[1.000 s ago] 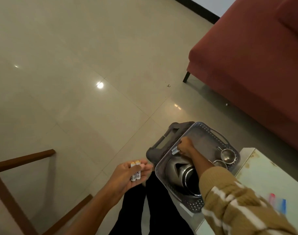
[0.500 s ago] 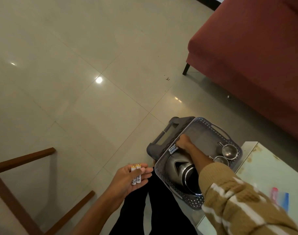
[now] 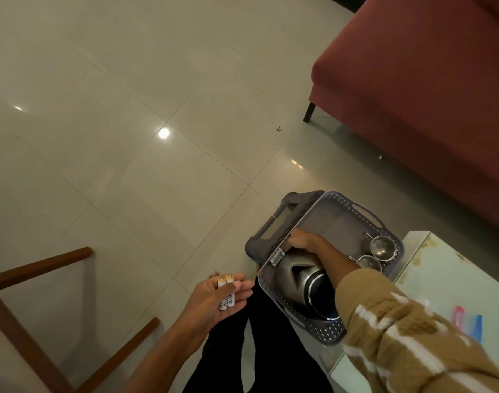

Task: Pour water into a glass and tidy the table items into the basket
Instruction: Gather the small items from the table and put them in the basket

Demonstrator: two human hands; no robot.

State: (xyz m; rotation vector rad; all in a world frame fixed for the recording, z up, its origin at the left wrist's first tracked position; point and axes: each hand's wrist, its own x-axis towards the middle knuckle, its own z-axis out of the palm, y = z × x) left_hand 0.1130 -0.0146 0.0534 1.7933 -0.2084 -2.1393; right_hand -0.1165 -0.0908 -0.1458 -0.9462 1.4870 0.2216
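A grey perforated basket (image 3: 353, 207) stands at the left end of a pale table (image 3: 441, 282). Inside it a steel kettle (image 3: 296, 276) lies on its side, with two small steel cups (image 3: 382, 247) at the right wall. My right hand (image 3: 305, 241) reaches into the basket's left side, just above the kettle. A white battery (image 3: 277, 255) lies at its fingertips against the basket wall; whether the fingers still grip it I cannot tell. My left hand (image 3: 224, 297) hovers left of the basket, palm up, holding two white batteries with yellow tips (image 3: 226, 292).
A dark grey stool-like object (image 3: 273, 228) sits behind the basket's left side. A red sofa (image 3: 427, 89) fills the upper right. A wooden chair frame (image 3: 29, 279) is at lower left. Pink and blue items (image 3: 468, 321) lie on the table at right. Tiled floor spreads beyond.
My right hand has gone lower into the basket with the battery, down to the wall beside the kettle. My left hand has stayed nearly still with its two batteries.
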